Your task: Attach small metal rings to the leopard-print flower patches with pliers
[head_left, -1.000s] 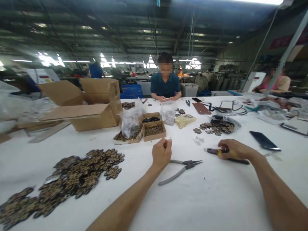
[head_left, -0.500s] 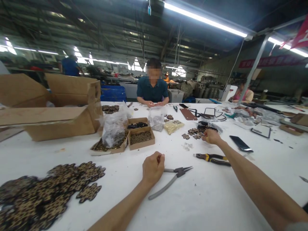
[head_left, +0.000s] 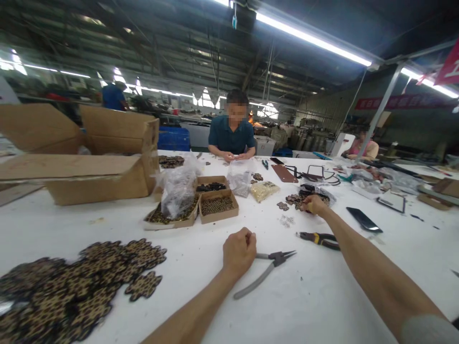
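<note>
My left hand (head_left: 239, 251) rests curled on the white table (head_left: 322, 296), fingers folded in; whatever is inside them is hidden. Beside it lie grey snap-ring pliers (head_left: 278, 259) with thin pointed tips, one handle end passing close to my knuckles. My right arm stretches forward, and the fingertips of my right hand (head_left: 316, 205) are bent together at a small pile of leopard-print flower-shaped pieces (head_left: 294, 199). I cannot make out what is between them. Black-and-yellow combination pliers (head_left: 319, 239) lie under the line of my right forearm. Tiny clear bits (head_left: 287, 220) are scattered near the pile.
A big heap of leopard-print pieces (head_left: 79, 286) covers the left front. Behind stand an open cardboard box (head_left: 100, 184) and small trays of metal fittings (head_left: 218, 220). A black phone (head_left: 364, 220) lies at right. Across the table a co-worker (head_left: 232, 134) handles something small.
The view has shifted slightly, moving the tabletop things rightward in it. My right hand has moved a little further left over the small pile. My left hand stays curled by the pliers.
</note>
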### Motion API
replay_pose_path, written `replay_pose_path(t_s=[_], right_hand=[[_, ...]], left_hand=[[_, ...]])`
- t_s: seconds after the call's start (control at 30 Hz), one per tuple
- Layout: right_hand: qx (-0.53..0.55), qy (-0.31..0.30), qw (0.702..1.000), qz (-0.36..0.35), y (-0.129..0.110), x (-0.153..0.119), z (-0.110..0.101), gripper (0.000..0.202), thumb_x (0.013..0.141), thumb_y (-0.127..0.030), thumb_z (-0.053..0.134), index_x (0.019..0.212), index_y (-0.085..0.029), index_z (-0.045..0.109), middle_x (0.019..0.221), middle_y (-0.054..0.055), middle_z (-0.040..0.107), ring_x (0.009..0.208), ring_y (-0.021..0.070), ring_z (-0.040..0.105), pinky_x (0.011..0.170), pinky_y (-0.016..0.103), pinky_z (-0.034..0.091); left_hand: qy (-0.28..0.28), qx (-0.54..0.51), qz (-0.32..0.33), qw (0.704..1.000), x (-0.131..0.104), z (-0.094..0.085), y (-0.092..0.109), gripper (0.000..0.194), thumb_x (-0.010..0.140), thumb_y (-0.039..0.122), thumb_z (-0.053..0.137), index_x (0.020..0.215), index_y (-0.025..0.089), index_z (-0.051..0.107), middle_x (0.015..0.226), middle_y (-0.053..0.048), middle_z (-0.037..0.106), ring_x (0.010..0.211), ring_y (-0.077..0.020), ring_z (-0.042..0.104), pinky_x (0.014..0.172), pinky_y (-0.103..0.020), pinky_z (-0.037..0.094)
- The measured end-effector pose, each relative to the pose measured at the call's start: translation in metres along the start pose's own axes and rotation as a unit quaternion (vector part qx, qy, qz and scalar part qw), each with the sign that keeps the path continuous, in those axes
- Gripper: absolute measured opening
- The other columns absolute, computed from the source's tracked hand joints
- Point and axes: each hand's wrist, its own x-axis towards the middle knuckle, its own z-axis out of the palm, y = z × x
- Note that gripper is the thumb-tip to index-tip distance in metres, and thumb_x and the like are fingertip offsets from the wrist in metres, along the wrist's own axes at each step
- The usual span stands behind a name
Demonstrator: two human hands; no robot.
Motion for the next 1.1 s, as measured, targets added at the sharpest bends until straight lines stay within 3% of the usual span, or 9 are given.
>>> replay_pose_path(t_s=[0.13,0.2,0.27,0.5,0.73,0.87,0.97,1.1], right_hand=[[0.08,-0.014,0.997,-0.017,-0.002,-0.017,-0.002,0.028,0.092,-0.037,0.068,0.106,-0.012,0.065,0.092,0.006,0.069,0.076,0.0175,0.066,0.067,0.033,0.057],[0.138,-0.009,0.989,-0.048,-0.005,-0.028,0.0,0.033,0.083,-0.042,0.075,0.094,-0.012,0.066,0.071,0.003,0.066,0.061,0.0164,0.061,0.056,0.03,0.052],[0.2,-0.005,0.977,-0.078,-0.008,-0.042,0.008,0.041,0.074,-0.047,0.079,0.091,-0.013,0.065,0.063,0.002,0.064,0.056,0.0167,0.059,0.052,0.03,0.049],[0.352,-0.038,0.927,-0.126,-0.025,-0.082,0.026,0.05,0.068,-0.048,0.082,0.102,-0.015,0.066,0.066,0.002,0.066,0.057,0.0166,0.061,0.054,0.031,0.051],[0.395,-0.061,0.907,-0.132,-0.034,-0.084,0.016,0.045,0.063,-0.045,0.087,0.093,-0.015,0.071,0.064,0.002,0.067,0.055,0.0175,0.062,0.052,0.031,0.052],[0.381,-0.107,0.905,-0.157,-0.035,-0.089,0.019,0.041,0.067,-0.041,0.085,0.095,-0.014,0.073,0.065,0.003,0.069,0.052,0.016,0.06,0.051,0.031,0.051],[0.369,-0.138,0.901,-0.179,-0.037,-0.092,0.025,0.038,0.071,-0.041,0.083,0.096,-0.014,0.074,0.065,0.003,0.069,0.053,0.016,0.06,0.052,0.03,0.051],[0.329,-0.114,0.923,-0.162,-0.027,-0.087,0.026,0.039,0.076,-0.044,0.077,0.1,-0.014,0.073,0.069,0.005,0.071,0.059,0.0184,0.064,0.057,0.032,0.053]], left_hand=[[0.007,-0.008,-0.002,1.0,0.0,0.001,0.0,0.024,0.093,0.035,0.053,0.077,0.021,0.065,0.068,-0.002,0.066,0.066,-0.0164,0.059,0.063,-0.026,0.032],[0.012,-0.012,0.001,1.0,0.001,0.002,0.0,0.024,0.092,0.035,0.053,0.077,0.021,0.064,0.067,-0.001,0.066,0.065,-0.016,0.059,0.063,-0.026,0.032],[0.017,-0.015,0.007,1.0,0.0,0.003,0.0,0.023,0.092,0.035,0.054,0.076,0.021,0.064,0.065,0.0,0.065,0.063,-0.0153,0.057,0.062,-0.026,0.032],[0.048,-0.044,0.029,0.997,-0.001,0.0,0.012,0.021,0.089,0.039,0.056,0.084,0.02,0.065,0.066,0.001,0.064,0.06,-0.014,0.056,0.062,-0.025,0.038],[0.024,-0.114,0.01,0.993,0.036,0.006,0.046,0.022,0.079,0.036,0.066,0.091,0.018,0.066,0.07,0.0,0.066,0.065,-0.0155,0.061,0.063,-0.027,0.045],[-0.026,-0.171,0.081,0.982,0.058,0.023,0.072,0.033,0.072,0.035,0.075,0.099,0.017,0.067,0.082,-0.003,0.069,0.072,-0.0155,0.063,0.064,-0.026,0.047],[-0.073,-0.235,0.11,0.963,0.064,0.043,0.081,0.034,0.069,0.033,0.078,0.097,0.016,0.068,0.08,-0.004,0.069,0.074,-0.0157,0.064,0.064,-0.026,0.049],[-0.115,-0.345,0.067,0.929,0.062,0.071,0.075,0.03,0.07,0.033,0.08,0.09,0.015,0.068,0.07,-0.003,0.068,0.067,-0.0155,0.065,0.06,-0.025,0.05]])
